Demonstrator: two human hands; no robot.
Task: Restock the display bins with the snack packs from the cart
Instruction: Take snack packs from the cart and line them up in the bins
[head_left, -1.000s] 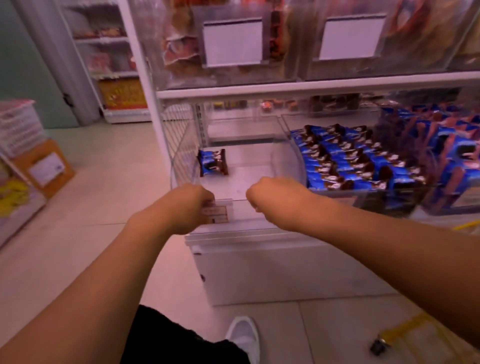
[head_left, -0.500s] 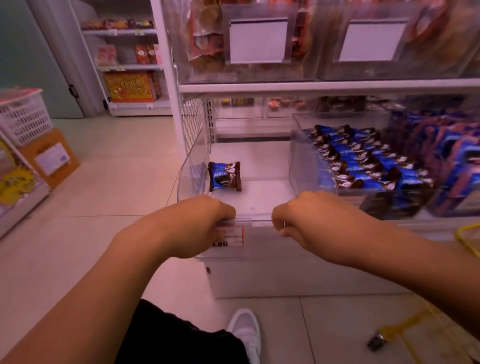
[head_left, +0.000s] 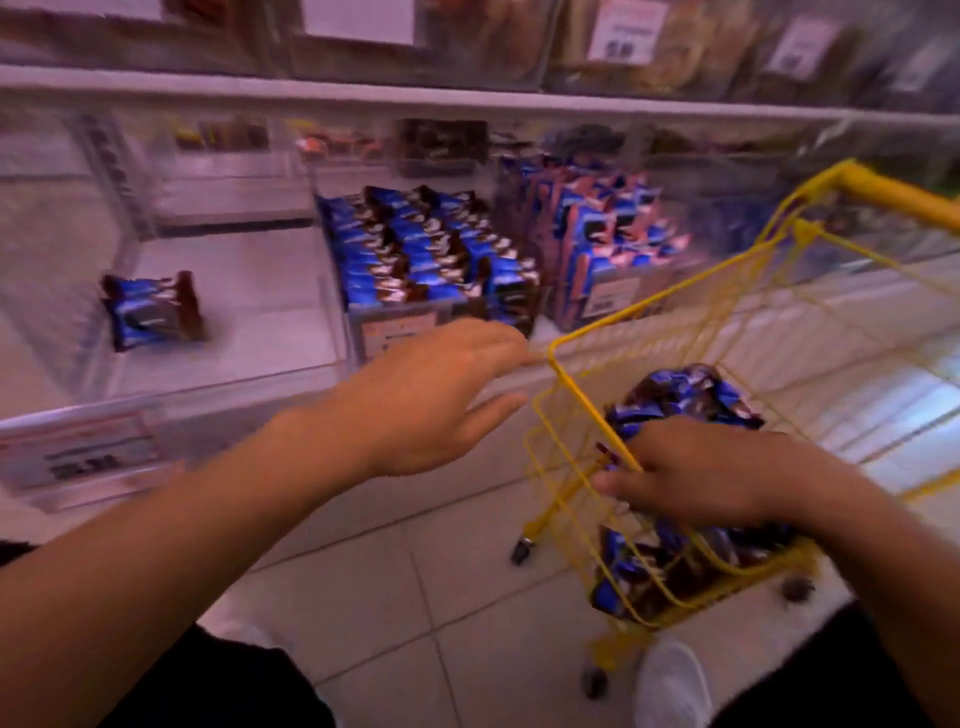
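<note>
Packs (head_left: 680, 400) are lying heaped in the yellow cart (head_left: 587, 400), and one pack (head_left: 150, 312) is sitting alone in the near-empty left bin (head_left: 332, 312). The right hand (head_left: 696, 473) is reaching into the heap, though blur hides whether its grip is closing on any; the left hand (head_left: 426, 395) is hovering released, fingers spread. Judgement: gather a firm handful, lift clear of the wire rim, then carry it to that bin.

Left clear bin (head_left: 332, 312): open top, floor mostly free; one snack pack (head_left: 150, 312) stands at its left. The neighbouring bin (head_left: 395, 327) is packed full. The yellow cart (head_left: 571, 384) rim stands just beside the shelf edge (head_left: 415, 98), narrowing passage on the right.
</note>
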